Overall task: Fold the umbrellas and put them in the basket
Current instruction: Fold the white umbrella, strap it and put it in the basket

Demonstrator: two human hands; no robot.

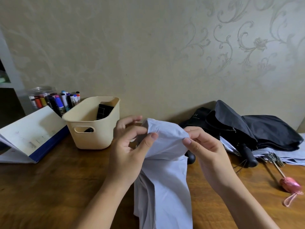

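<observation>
At the tabletop, a person works a pale umbrella between both hands, its loose canopy held up just in front of the chest and trailing down over the near edge. The left hand pinches one gather of the cloth, thumb pressed on the front and the other fingers curled loosely behind. The right hand pinches the neighbouring fold between thumb and forefinger. The two grips sit close together on the top of the bundle.

This looks like the folding step, with the panels being drawn into pleats; the umbrella is not yet rolled or strapped. The next move will likely call for gathering the remaining slack round the shaft, wrapping it tight and fastening it before it goes anywhere. The shaft and strap are hidden by cloth, so how near that is cannot be told.

The basket stands just left of the hands and holds a dark checked item; whether that is a folded umbrella cannot be told. To the right, near the wall, a black umbrella lies slumped and unfolded over a pink-handled umbrella, so at least two appear to be waiting. Behind the basket are a jar of markers and an open binder.
</observation>
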